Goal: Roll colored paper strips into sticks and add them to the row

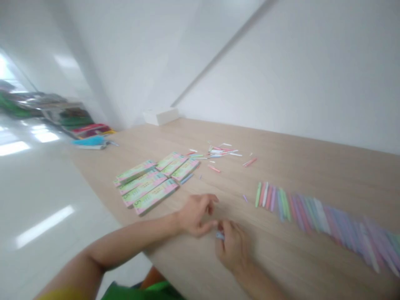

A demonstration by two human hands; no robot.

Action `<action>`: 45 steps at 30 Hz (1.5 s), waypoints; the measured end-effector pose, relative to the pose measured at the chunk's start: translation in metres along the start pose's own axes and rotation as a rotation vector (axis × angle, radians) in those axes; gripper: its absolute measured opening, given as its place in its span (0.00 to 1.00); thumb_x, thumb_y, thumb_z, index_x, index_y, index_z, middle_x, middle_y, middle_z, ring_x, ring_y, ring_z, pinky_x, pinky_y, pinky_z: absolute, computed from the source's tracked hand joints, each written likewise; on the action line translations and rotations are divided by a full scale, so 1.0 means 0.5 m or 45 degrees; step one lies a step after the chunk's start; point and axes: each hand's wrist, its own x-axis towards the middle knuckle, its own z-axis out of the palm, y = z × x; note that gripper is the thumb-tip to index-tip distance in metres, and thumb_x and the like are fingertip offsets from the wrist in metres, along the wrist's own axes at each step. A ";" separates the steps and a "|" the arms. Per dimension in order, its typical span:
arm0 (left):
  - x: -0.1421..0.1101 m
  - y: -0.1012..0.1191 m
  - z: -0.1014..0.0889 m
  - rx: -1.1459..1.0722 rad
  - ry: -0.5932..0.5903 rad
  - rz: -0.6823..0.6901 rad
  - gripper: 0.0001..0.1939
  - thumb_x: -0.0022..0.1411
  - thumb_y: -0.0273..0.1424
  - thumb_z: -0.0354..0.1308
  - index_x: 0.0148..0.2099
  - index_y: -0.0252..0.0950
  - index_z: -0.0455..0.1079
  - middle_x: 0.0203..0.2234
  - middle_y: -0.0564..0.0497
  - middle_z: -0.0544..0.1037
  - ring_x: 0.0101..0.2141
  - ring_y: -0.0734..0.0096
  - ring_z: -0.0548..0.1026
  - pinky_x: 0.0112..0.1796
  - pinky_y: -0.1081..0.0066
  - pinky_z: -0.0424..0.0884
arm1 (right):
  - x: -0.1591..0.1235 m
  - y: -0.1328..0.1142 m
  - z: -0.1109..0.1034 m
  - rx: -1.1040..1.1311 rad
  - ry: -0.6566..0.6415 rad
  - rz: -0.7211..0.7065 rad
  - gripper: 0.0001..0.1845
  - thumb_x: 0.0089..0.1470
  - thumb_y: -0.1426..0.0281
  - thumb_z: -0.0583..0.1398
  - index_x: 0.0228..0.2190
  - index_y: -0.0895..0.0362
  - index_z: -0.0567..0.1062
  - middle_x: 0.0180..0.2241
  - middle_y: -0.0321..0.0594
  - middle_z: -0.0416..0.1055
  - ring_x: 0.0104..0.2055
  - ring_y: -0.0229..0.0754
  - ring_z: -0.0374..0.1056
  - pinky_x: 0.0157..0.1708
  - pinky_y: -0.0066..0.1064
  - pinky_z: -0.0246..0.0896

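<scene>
My right hand [233, 246] is closed around a small pale blue piece [220, 236], perhaps the end of a pen; most of it is hidden by the fingers. Just left of it, my left hand [197, 214] has its fingers curved and apart, with nothing visible in them. Its thumb comes close to the right fingertips; whether they touch I cannot tell. On the right lies a long row of pastel pens [281, 204], side by side and blurred toward the near end. Slim green-and-pink boxes [156, 196] marked 5 lie beyond my left forearm.
A loose heap of thin coloured sticks [221, 152] lies at mid-table, with a few strays around it. Against the wall stands a white box [161, 116]. A blue-and-white item [90, 142] rests at the table's left edge. Beyond that edge is shiny floor [40, 200].
</scene>
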 end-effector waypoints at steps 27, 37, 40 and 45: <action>0.459 -0.497 0.010 0.393 -0.413 -0.140 0.13 0.47 0.23 0.61 0.38 0.35 0.78 0.36 0.49 0.80 0.38 0.67 0.75 0.39 0.75 0.67 | 0.031 0.142 0.004 -0.238 0.167 0.098 0.07 0.45 0.77 0.50 0.23 0.53 0.62 0.17 0.34 0.62 0.20 0.39 0.61 0.25 0.31 0.47; 0.459 -0.513 0.066 0.473 -0.562 -0.073 0.10 0.51 0.21 0.55 0.34 0.32 0.76 0.35 0.43 0.80 0.39 0.65 0.74 0.43 0.71 0.66 | 0.026 0.175 0.012 0.145 0.126 0.471 0.06 0.49 0.74 0.51 0.26 0.55 0.66 0.18 0.32 0.63 0.19 0.37 0.61 0.22 0.27 0.50; 0.452 -0.507 0.047 0.466 -0.563 -0.093 0.13 0.56 0.24 0.54 0.43 0.35 0.75 0.40 0.46 0.79 0.43 0.65 0.74 0.44 0.70 0.66 | 0.023 0.178 0.016 0.194 0.137 0.516 0.05 0.50 0.72 0.51 0.26 0.55 0.67 0.18 0.32 0.63 0.19 0.37 0.60 0.21 0.27 0.50; 0.448 -0.487 0.029 0.442 -0.641 -0.131 0.12 0.60 0.30 0.54 0.43 0.36 0.74 0.40 0.48 0.79 0.41 0.68 0.75 0.42 0.74 0.67 | 0.022 0.178 0.019 0.179 0.092 0.501 0.06 0.51 0.72 0.51 0.26 0.55 0.67 0.18 0.32 0.63 0.18 0.37 0.60 0.20 0.27 0.49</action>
